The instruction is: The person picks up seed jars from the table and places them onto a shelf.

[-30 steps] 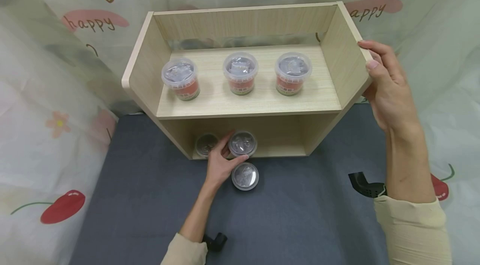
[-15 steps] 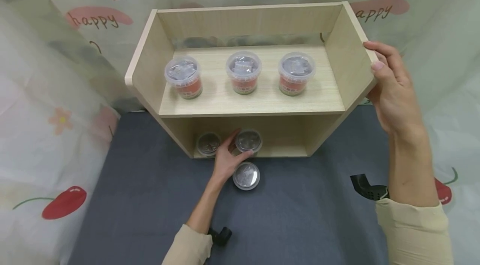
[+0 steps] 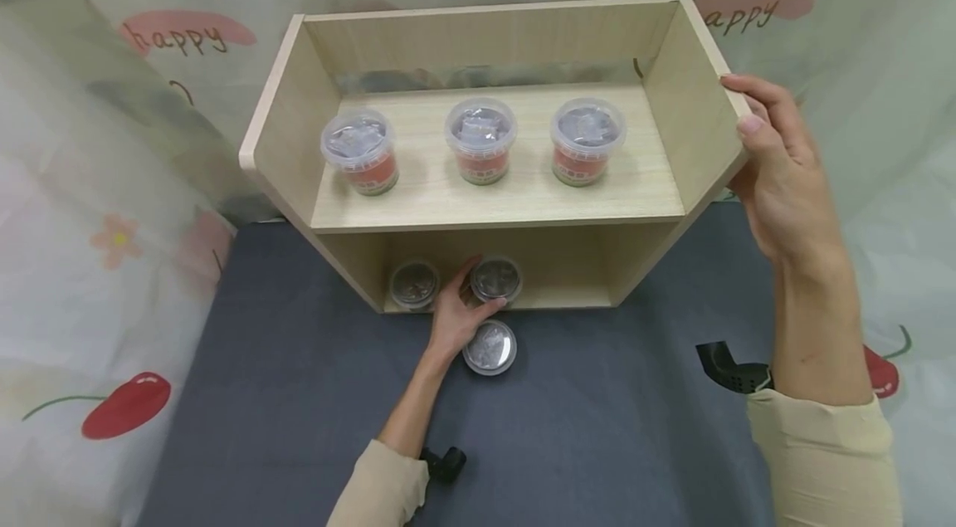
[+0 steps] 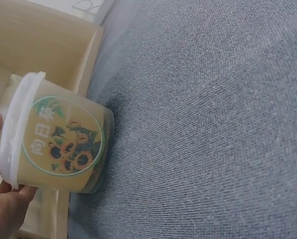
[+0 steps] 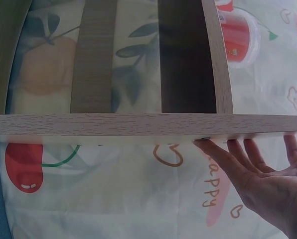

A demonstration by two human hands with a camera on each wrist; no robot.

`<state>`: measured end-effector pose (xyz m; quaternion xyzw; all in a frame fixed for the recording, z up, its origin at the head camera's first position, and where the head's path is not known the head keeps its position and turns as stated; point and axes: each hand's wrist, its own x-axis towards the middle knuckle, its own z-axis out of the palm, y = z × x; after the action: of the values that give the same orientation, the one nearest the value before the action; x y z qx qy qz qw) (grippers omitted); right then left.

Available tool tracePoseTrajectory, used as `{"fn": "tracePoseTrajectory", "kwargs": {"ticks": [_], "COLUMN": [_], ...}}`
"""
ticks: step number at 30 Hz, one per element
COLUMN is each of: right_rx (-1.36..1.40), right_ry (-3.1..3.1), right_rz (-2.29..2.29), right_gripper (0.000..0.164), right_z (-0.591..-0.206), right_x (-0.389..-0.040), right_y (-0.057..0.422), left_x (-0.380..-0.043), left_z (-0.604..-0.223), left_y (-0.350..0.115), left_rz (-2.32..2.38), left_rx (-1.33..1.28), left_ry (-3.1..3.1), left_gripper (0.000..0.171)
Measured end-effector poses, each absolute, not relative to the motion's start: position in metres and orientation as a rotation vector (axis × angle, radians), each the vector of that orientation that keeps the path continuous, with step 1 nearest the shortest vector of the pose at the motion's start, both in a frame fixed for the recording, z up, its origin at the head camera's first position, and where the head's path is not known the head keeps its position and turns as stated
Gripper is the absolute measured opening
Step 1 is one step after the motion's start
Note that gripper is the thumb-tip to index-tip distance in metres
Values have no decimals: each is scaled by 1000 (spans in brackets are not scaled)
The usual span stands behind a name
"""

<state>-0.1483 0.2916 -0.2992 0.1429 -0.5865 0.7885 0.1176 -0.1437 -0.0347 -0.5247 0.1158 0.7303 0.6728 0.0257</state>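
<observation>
In the head view my left hand [image 3: 456,315] grips a lidded clear plastic tub [image 3: 496,278] on the lower shelf, fingers at its left side and thumb at the front. To its left is another lidded tub [image 3: 414,285]. A third tub [image 3: 489,347] stands just in front of the shelf; the left wrist view shows this tub [image 4: 69,139] with a yellow sunflower label, largely hiding the gripped one. My right hand [image 3: 784,178] touches the right side panel [image 3: 695,120] of the wooden shelf unit, and in the right wrist view its fingertips rest against the panel's outer face.
On the upper shelf board [image 3: 418,212] stand three red-labelled tubs, at left [image 3: 360,152], middle [image 3: 481,141] and right [image 3: 587,142]. The unit stands on dark grey cloth [image 3: 597,411], against a printed curtain [image 3: 119,286].
My left hand has shifted the gripped tub right and slightly back on the lower shelf, away from the tub at left. The right hand keeps its place on the side panel.
</observation>
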Motion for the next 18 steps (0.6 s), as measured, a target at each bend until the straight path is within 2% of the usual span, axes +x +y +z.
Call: {"fn": "tracePoseTrajectory", "kwargs": {"ticks": [18], "right_rx": [385], "right_ry": [-1727], "right_rz": [2279], "right_gripper": [34], "right_z": [-299], "right_x": [-150], "right_y": [290], "left_x": [-148], "left_z": [-539], "left_y": [-34], "left_rz": [2104], "left_rx": [345], "left_ry": [2219], "left_gripper": [75]}}
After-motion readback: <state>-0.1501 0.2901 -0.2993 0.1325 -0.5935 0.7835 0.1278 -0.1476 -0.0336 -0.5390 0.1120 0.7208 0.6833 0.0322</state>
